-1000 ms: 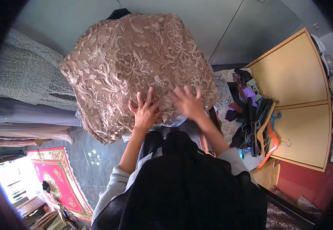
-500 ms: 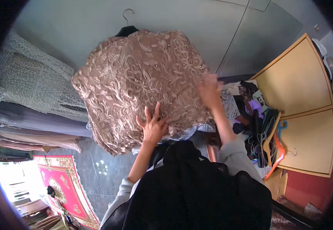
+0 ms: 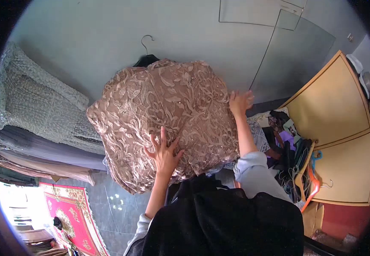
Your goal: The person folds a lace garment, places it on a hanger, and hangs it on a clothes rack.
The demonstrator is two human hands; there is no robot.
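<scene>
Our rose-gold lace dress (image 3: pixel 168 123) hangs on a black hanger (image 3: pixel 146 57) against the pale wall (image 3: pixel 87 47), just right of a grey-green lace gown (image 3: pixel 36 106); our left hand (image 3: pixel 164 152) lies flat on its lower front with fingers spread wide, and our right hand (image 3: pixel 240 102) rests open at its right edge, gripping nothing. To smooth it well, we judge that we should keep our palms flat and stroke lightly with the cloth, so fingertips do not snag the open lace. Further right, a clothes pile with an orange hanger (image 3: pixel 310 185) sits beside the yellow cabinet (image 3: pixel 338 128).
</scene>
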